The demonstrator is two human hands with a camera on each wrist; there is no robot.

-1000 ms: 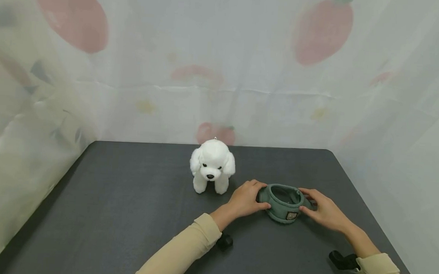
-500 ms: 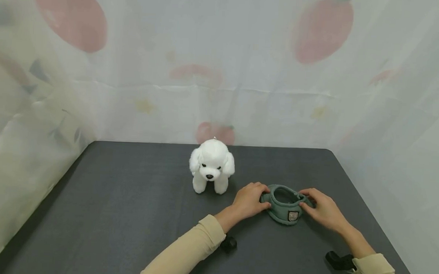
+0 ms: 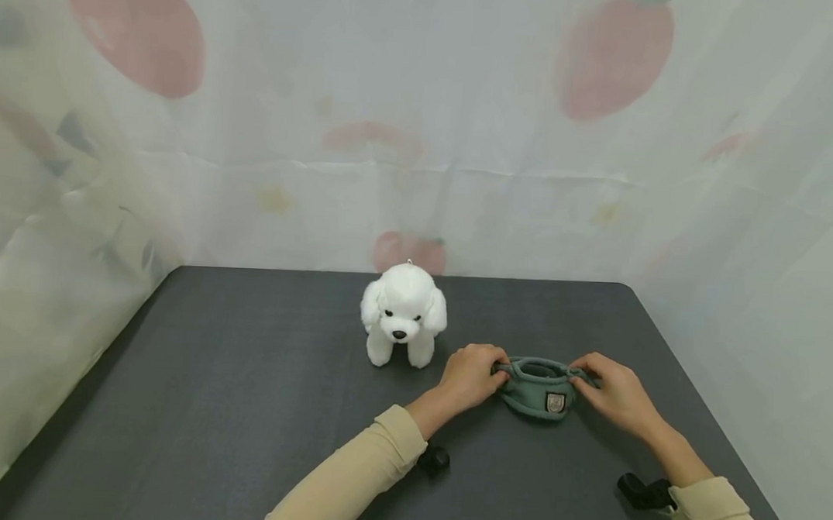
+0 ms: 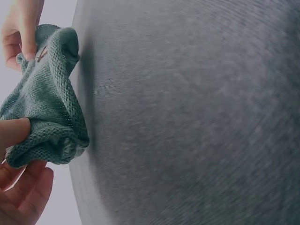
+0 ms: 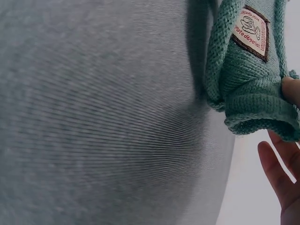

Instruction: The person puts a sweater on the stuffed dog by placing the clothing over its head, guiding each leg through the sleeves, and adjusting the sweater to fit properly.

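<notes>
Grey tabletop; pale strawberry-print curtain all around

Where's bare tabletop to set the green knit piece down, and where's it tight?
Free: the wide stretch of the table left of the plush dog, and the strip behind it. Tight: between dog, left hand, green knit piece and right hand.

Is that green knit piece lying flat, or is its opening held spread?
Held spread: the left hand and right hand pinch opposite edges of the green knit piece, and its opening gapes upward, just off the table.
</notes>
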